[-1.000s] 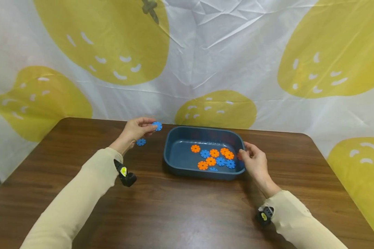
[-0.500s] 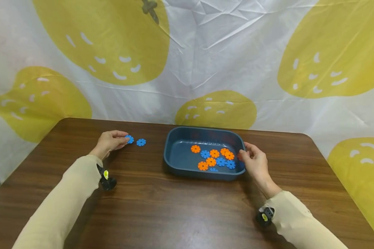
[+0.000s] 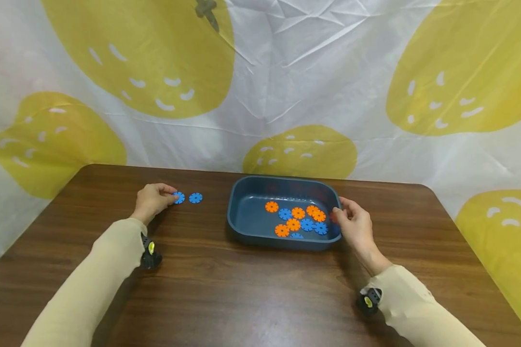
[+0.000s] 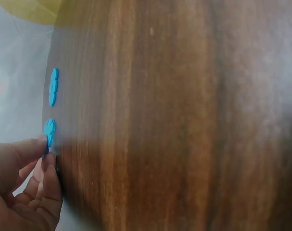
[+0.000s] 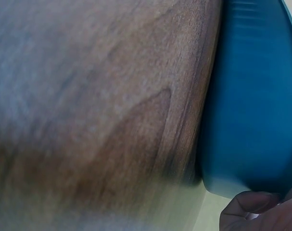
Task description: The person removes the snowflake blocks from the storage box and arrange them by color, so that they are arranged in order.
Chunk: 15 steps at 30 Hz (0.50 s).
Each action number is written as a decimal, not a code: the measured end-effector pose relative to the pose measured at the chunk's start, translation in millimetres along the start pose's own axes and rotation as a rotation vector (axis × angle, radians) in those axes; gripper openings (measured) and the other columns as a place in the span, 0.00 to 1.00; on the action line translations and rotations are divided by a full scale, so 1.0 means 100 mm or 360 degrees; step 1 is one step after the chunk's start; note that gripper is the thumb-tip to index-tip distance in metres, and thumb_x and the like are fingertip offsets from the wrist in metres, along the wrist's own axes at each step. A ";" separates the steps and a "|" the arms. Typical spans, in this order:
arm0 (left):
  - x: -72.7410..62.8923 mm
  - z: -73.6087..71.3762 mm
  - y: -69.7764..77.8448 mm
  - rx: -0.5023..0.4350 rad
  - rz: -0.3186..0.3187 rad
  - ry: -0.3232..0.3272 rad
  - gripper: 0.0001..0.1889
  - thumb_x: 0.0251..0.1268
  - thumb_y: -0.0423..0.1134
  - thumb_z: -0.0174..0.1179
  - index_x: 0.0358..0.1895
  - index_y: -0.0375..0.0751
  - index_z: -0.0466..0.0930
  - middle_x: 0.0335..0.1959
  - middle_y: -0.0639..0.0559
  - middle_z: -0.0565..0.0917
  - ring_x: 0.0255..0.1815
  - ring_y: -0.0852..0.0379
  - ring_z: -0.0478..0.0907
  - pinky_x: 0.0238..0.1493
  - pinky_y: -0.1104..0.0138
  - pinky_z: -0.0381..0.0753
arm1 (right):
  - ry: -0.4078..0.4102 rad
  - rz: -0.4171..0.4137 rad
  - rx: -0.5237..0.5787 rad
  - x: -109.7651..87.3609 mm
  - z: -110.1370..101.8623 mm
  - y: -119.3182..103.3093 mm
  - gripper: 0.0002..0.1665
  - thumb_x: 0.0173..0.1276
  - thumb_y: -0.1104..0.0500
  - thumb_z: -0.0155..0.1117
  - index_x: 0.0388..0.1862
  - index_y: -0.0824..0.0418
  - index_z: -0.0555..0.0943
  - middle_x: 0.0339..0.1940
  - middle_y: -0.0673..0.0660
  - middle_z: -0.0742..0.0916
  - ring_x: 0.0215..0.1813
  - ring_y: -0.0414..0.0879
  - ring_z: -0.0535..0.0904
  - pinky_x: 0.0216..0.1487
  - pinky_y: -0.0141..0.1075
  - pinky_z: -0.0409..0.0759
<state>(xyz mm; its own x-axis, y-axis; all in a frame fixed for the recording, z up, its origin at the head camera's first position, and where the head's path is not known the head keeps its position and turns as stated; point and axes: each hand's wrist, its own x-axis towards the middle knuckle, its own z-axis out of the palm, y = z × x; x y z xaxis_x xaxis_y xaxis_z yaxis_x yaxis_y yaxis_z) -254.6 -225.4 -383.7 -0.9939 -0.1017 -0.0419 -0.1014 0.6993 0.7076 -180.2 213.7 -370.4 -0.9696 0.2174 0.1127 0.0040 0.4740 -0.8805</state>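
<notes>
My left hand (image 3: 154, 202) pinches a blue notched plastic disc (image 3: 180, 198) between thumb and fingertips, low over the table's left part. In the left wrist view that disc (image 4: 50, 130) shows nearly edge-on at the fingertips. A second blue notched disc (image 3: 196, 198) lies flat on the wood, just to its right. With thumb and fingers, my right hand (image 3: 355, 225) grips the right wall of a dark blue basin (image 3: 236, 226). Several orange notched discs (image 3: 271, 206) and blue ones (image 3: 307, 225) lie inside it, mostly toward its right side.
The brown wooden table (image 3: 252, 294) reaches back to a hanging white cloth (image 3: 286, 86) printed with yellow fruit. The basin stands near the table's back edge. Each wrist carries a small black camera, such as the one on the right wrist (image 3: 369, 301).
My left hand has moved left and down with the blue disc, from near the basin to beside the other blue disc. The right hand and the basin have stayed put.
</notes>
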 end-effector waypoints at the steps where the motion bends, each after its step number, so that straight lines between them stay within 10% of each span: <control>1: 0.00 0.00 0.01 0.0033 0.0006 0.0012 0.15 0.61 0.40 0.63 0.48 0.33 0.81 0.41 0.39 0.85 0.40 0.48 0.79 0.40 0.63 0.76 | 0.0003 0.0000 0.0000 0.00 0.00 0.00 0.23 0.69 0.63 0.55 0.61 0.72 0.71 0.23 0.53 0.76 0.29 0.30 0.80 0.33 0.19 0.76; 15: -0.02 0.04 0.00 0.0110 0.0024 0.0096 0.13 0.60 0.38 0.63 0.43 0.32 0.83 0.39 0.38 0.85 0.46 0.42 0.77 0.52 0.53 0.72 | 0.0026 -0.0017 -0.0012 0.00 0.01 0.01 0.22 0.69 0.64 0.55 0.60 0.72 0.73 0.23 0.55 0.77 0.27 0.32 0.78 0.29 0.21 0.75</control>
<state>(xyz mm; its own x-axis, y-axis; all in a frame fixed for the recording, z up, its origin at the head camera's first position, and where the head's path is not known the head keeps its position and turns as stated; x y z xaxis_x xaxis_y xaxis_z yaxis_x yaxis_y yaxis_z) -253.0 -222.3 -386.2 -0.9912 -0.1314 0.0124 -0.0910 0.7482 0.6572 -180.5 212.9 -371.5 -0.9654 0.2263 0.1294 -0.0042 0.4829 -0.8757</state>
